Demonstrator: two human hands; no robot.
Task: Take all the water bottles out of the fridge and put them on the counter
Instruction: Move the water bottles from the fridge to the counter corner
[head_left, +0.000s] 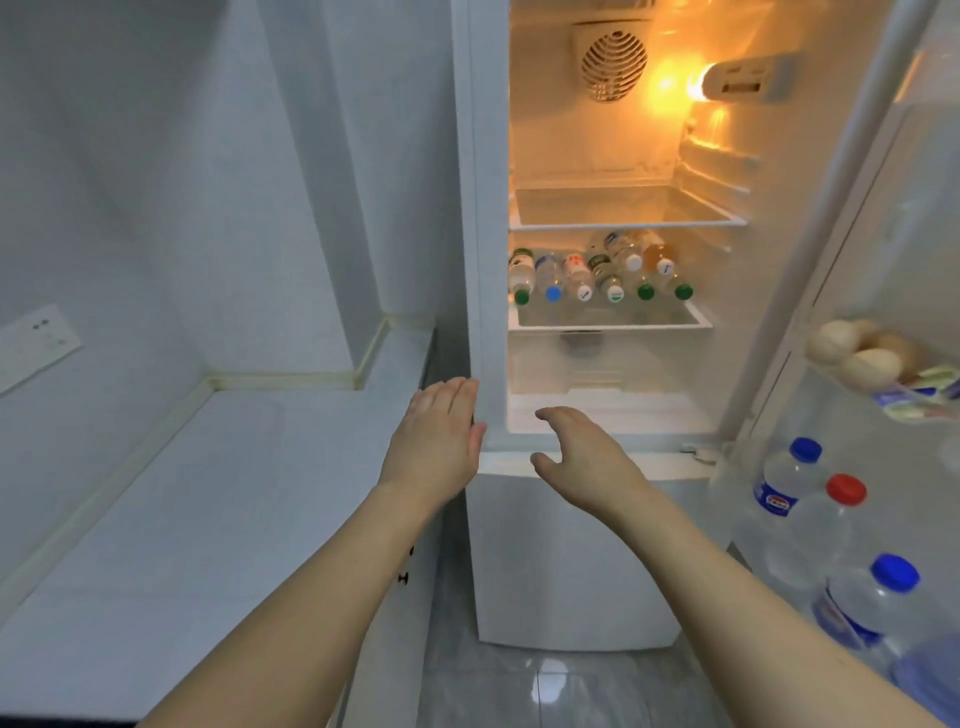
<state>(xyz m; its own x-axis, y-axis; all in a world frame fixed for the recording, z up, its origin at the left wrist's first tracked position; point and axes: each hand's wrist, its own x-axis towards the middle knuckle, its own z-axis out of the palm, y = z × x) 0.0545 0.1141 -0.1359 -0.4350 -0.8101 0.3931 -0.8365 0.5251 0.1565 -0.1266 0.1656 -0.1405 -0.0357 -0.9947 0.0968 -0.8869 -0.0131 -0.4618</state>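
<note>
At the far left a wall plate (39, 340) sits on the tiled wall above the white counter (208, 493), which runs along the left side up to the fridge (485, 208); below the counter's edge two dark cabinet knobs (403, 577) show beside the left forearm. The left hand (439, 439) hangs in front of the fridge's left frame, fingers straight and held together, thumb beside the frame edge, holding nothing; whether it touches the frame cannot be told. Just right of it the right hand (582, 457) reaches toward the bottom drawer (613, 410), fingers loosely spread and slightly bent, thumb apart, gripping nothing.

Inside the lit compartment the upper glass shelf (623, 223) carries nothing visible; on the lower shelf (613, 325) lie the water bottles (602, 275), stacked on their sides with caps facing out; eight caps can be counted, three green, one blue, four white or pale, though those behind blur together. Above, one round fan grille (615, 65) and one glowing lamp (696, 85) sit on the back and side wall.

On the open door (831, 208) at the right, an upper rack holds about four eggs (857, 353) beside some small packets (930, 389); the lower door rack holds three upright bottles (831, 525), two with blue caps and one with a red cap.
</note>
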